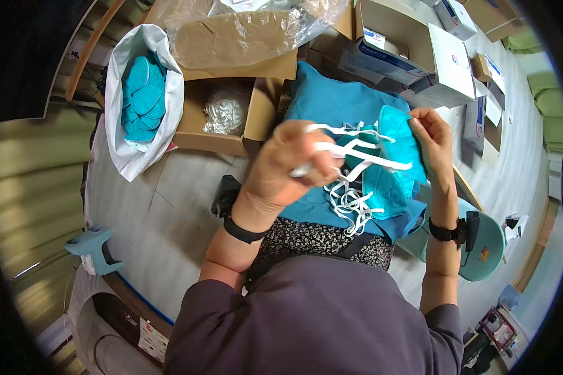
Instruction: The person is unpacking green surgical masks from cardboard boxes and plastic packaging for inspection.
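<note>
My right hand (434, 140) is closed on the edge of a teal cup-shaped face mask (399, 134), its thumb on the near side. From that mask, white elastic straps (364, 151) stretch left to my left hand (294, 156), which is curled round them and a little blurred. Below lies another teal mask (385, 190), partly covered, beside a tangle of loose white straps (351, 203). All this rests over a blue cloth (334, 90) spread across my lap. How the straps join the held mask is hard to make out.
At the far left stands a white bag (134, 164) of teal masks. Next to it, an open cardboard box (209, 142) contains white straps, with clear plastic (231, 40) above. Several cartons (453, 65) stand back right. A pale teal tub (491, 247) is by my right arm; a light-blue stool (100, 250) is left.
</note>
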`<action>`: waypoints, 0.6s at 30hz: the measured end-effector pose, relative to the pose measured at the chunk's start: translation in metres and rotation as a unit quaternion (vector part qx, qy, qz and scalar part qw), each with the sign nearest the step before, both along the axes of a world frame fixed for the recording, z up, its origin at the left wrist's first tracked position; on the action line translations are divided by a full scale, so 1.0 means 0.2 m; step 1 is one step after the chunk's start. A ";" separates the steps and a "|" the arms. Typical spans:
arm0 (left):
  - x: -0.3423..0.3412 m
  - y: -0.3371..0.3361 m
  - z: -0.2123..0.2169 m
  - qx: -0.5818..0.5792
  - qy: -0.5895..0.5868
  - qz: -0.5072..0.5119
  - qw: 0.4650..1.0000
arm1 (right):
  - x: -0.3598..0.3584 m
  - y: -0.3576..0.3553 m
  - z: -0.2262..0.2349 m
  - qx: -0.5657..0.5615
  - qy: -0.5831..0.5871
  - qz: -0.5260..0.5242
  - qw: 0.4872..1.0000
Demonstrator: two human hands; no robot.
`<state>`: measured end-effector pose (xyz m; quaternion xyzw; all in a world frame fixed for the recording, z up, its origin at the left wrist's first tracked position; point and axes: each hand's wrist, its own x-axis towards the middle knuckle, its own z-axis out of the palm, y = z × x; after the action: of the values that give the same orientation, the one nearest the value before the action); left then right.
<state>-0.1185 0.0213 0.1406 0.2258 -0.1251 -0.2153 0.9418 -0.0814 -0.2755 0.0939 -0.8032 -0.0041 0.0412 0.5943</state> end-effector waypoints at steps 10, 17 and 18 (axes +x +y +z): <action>0.00 -0.12 -0.02 0.283 0.037 -0.112 0.952 | -0.13 0.31 0.39 0.213 0.070 0.268 0.937; -0.04 -0.09 0.00 0.318 -0.006 -0.122 0.940 | -0.15 0.31 0.41 0.009 0.020 0.299 0.954; -0.04 -0.09 0.00 0.319 -0.006 -0.126 0.939 | -0.16 0.32 0.41 0.000 0.016 0.285 0.958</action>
<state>-0.1256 0.0041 0.1416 0.4978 -0.0828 -0.3593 0.7850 -0.1143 -0.2121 0.1756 -0.7680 -0.2233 0.2212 0.5581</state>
